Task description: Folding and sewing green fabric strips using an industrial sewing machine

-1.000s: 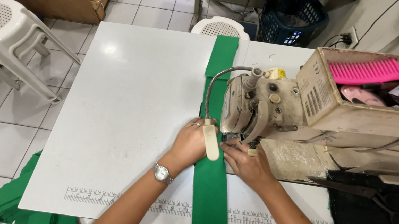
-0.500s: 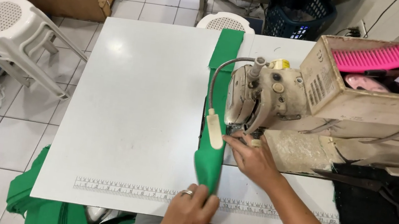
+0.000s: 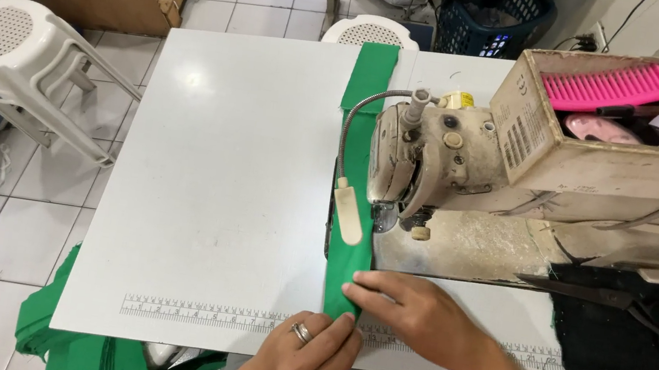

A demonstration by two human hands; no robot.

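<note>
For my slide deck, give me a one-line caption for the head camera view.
Both hands, left hand and right hand, press a green fabric strip flat before a worn sewing machine on a white table.
</note>
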